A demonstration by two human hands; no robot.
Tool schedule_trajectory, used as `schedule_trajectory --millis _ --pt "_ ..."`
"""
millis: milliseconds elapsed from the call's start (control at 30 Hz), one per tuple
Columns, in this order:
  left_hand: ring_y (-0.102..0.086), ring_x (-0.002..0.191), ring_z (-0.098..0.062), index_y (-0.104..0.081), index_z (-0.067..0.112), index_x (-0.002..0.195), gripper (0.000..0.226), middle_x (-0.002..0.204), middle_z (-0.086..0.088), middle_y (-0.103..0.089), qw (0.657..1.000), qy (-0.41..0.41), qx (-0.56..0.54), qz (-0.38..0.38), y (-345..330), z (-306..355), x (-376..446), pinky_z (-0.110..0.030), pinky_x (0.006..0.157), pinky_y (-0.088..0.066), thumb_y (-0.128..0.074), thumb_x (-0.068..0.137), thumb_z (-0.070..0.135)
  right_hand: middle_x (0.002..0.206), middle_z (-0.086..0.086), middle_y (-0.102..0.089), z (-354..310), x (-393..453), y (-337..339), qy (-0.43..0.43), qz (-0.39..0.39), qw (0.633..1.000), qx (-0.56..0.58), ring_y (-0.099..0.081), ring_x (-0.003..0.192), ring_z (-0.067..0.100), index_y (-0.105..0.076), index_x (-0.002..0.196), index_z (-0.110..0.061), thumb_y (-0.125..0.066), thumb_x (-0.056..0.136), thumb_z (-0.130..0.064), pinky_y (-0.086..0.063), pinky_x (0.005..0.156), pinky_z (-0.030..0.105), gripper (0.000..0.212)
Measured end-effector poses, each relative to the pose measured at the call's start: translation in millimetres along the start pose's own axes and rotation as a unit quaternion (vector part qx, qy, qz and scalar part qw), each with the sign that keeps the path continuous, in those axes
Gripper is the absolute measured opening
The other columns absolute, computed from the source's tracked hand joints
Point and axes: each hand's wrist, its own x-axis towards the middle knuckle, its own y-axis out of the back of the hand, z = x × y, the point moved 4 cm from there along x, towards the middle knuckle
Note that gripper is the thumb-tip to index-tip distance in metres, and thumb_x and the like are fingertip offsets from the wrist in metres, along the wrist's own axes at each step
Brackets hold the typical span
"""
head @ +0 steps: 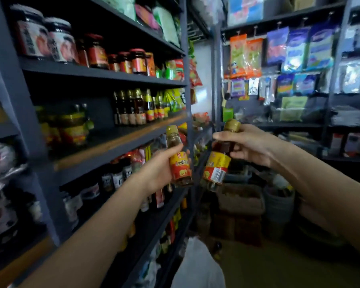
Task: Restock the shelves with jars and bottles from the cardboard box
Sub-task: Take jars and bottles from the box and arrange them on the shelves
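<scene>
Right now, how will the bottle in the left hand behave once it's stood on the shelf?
The bottle in the left hand looks tall and narrow, so it probably tips if nudged. It appears full of dark liquid, so likely heavy for its size. It looks like glass or hard plastic, with a glossy label, so possibly slippery.

No text is legible; the bottle label shows blurred yellow characters and an elephant emblem.

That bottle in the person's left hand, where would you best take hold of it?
Round the labelled body of the left bottle, from its side, as the left hand does now. It stands nearly upright, its body is widest there, and the narrow neck and gold cap stay free for setting it on the shelf.
</scene>
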Motion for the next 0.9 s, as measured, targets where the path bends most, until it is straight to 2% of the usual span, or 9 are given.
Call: schedule_trajectory --millis 100,200,300,367,433,533,600,733,900 --pt "-0.062 0.084 -0.018 -0.052 0.016 0.113 0.023 0.099 -0.005 -0.063 0.995 -0.059 0.066 0.054 11 23 51 -0.033 0.073 -0.052 -0.056 0.091 0.018 0.06 -0.01 -0.068 -15 78 17 0.018 0.007 0.999 0.038 -0.061 0.048 -0.002 -0.061 0.086 -0.018 -0.07 0.081 -0.017 -0.044 0.04 0.012 0.01" --pt "-0.064 0.081 -0.01 -0.046 0.014 0.116 0.029 0.096 0.0 -0.064 0.961 -0.148 0.207 0.113 28 51 92 -0.028 0.073 -0.053 -0.058 0.09 0.012 0.064 -0.005 -0.069 -22 151 18 0.025 -0.011 0.997 0.074 -0.062 0.052 0.002 -0.061 0.084 -0.014 -0.07 0.081 -0.017 -0.044 0.04 0.011 0.01" --pt "-0.064 0.091 -0.013 -0.046 0.014 0.122 0.038 0.108 -0.003 -0.063 0.944 -0.199 0.216 0.151 50 77 133 -0.032 0.083 -0.054 -0.061 0.087 0.014 0.077 0.001 -0.066 -25 216 14 0.048 -0.032 0.994 0.088 -0.059 0.066 0.009 -0.059 0.082 -0.014 -0.069 0.081 -0.019 -0.048 0.044 0.014 0.012" --pt "-0.062 0.096 -0.014 -0.046 0.016 0.124 0.04 0.115 -0.003 -0.061 0.933 -0.222 0.222 0.175 65 93 160 -0.034 0.085 -0.053 -0.061 0.087 0.016 0.082 0.002 -0.064 -27 256 8 0.103 -0.044 0.992 0.051 -0.058 0.07 0.011 -0.059 0.084 -0.016 -0.069 0.082 -0.022 -0.047 0.049 0.017 0.012" --pt "-0.063 0.09 -0.013 -0.047 0.017 0.122 0.037 0.11 -0.002 -0.06 0.929 -0.232 0.219 0.189 78 105 187 -0.032 0.075 -0.054 -0.06 0.088 0.016 0.082 0.001 -0.062 -29 291 3 0.181 -0.048 0.982 -0.013 -0.057 0.072 0.013 -0.06 0.082 -0.017 -0.068 0.083 -0.023 -0.044 0.051 0.021 0.01" --pt "-0.063 0.09 -0.011 -0.05 0.017 0.121 0.036 0.111 -0.003 -0.06 0.915 -0.249 0.229 0.219 95 120 221 -0.024 0.067 -0.055 -0.06 0.087 0.009 0.09 -0.001 -0.061 -39 336 -5 0.286 -0.082 0.942 -0.153 -0.059 0.077 0.011 -0.059 0.088 -0.019 -0.069 0.083 -0.022 -0.049 0.051 0.017 0.011" --pt "-0.061 0.094 -0.01 -0.055 0.019 0.113 0.031 0.108 -0.001 -0.062 0.893 -0.26 0.281 0.236 103 129 239 -0.02 0.073 -0.052 -0.061 0.086 0.006 0.097 -0.001 -0.06 -44 369 -3 0.313 -0.117 0.92 -0.205 -0.06 0.081 0.011 -0.057 0.098 -0.018 -0.068 0.083 -0.018 -0.052 0.054 0.015 0.019" --pt "-0.052 0.101 -0.003 -0.052 0.02 0.118 0.036 0.112 0.008 -0.058 0.841 -0.269 0.387 0.267 119 144 271 -0.01 0.073 -0.043 -0.062 0.086 0.006 0.098 -0.005 -0.059 -38 445 8 0.303 -0.164 0.916 -0.204 -0.058 0.084 0.009 -0.059 0.101 -0.014 -0.066 0.085 -0.012 -0.054 0.069 0.025 0.017" --pt "-0.049 0.118 -0.009 -0.046 0.019 0.134 0.055 0.128 0.007 -0.054 0.772 -0.252 0.475 0.339 139 146 319 -0.027 0.097 -0.044 -0.065 0.083 0.014 0.104 -0.001 -0.058 -10 550 11 0.306 -0.196 0.915 -0.173 -0.06 0.095 0.019 -0.056 0.101 -0.018 -0.067 0.084 -0.011 -0.057 0.072 0.03 0.021"
